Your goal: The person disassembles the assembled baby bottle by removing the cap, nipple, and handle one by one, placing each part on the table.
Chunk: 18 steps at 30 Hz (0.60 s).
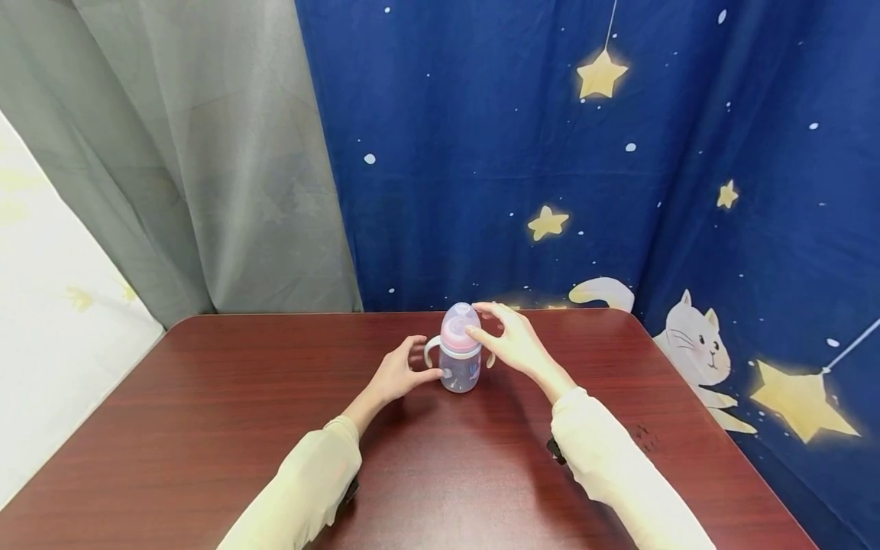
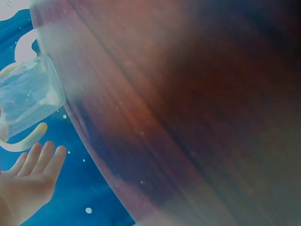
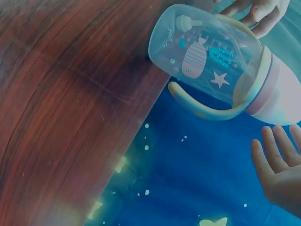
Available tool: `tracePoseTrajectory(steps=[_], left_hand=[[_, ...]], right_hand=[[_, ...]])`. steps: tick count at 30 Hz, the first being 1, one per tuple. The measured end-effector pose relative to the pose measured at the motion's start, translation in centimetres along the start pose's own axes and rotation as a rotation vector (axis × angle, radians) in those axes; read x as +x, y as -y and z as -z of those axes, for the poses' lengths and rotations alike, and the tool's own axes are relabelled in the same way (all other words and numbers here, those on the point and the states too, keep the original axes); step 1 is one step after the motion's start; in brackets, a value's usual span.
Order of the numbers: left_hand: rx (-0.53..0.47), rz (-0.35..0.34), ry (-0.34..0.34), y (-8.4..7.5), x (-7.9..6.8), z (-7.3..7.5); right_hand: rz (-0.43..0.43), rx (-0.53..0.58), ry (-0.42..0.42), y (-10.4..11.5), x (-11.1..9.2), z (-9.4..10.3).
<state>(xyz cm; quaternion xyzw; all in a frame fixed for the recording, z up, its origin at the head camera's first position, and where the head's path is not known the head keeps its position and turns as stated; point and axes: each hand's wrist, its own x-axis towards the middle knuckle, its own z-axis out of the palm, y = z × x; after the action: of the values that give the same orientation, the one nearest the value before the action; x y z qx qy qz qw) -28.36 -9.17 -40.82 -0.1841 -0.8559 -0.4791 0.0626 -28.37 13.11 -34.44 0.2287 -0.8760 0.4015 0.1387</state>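
A clear baby bottle [image 1: 459, 374] stands upright on the table, with a pink collar, a translucent domed cap [image 1: 462, 312] and two curved handles. My left hand [image 1: 395, 373] is at its left side, fingers spread round the outside of the left handle [image 1: 431, 351], thumb tip at the body. To the right, my right hand [image 1: 514, 340] reaches over the cap, its thumb tip overlapping it. In the right wrist view, fish and starfish prints show on the bottle [image 3: 202, 61], and the right hand's straight fingers [image 3: 277, 150] sit just off the cap.
The bottle is near the far edge of the reddish-brown wooden table [image 1: 206, 412]. Behind hang a grey curtain [image 1: 227, 153] and a blue curtain [image 1: 467, 153] with stars and a white cat. Dark marks [image 1: 645, 437] show on the table's right side.
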Motion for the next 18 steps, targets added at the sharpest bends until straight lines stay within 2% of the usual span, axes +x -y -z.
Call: tracePoseTrajectory(steps=[3,10,18], left_hand=[[-0.026,0.039,0.009,0.0,0.2,-0.2],[-0.025,0.086,0.031,0.2,0.7,-0.6],[0.057,0.052,0.037,-0.1,1.0,-0.9]], right_hand=[[-0.019,0.054,0.022,0.1,0.2,-0.3],[-0.149,0.201,0.063,-0.1,0.4,-1.0],[-0.211,0.254,0.070,-0.3,0.7,-1.5]])
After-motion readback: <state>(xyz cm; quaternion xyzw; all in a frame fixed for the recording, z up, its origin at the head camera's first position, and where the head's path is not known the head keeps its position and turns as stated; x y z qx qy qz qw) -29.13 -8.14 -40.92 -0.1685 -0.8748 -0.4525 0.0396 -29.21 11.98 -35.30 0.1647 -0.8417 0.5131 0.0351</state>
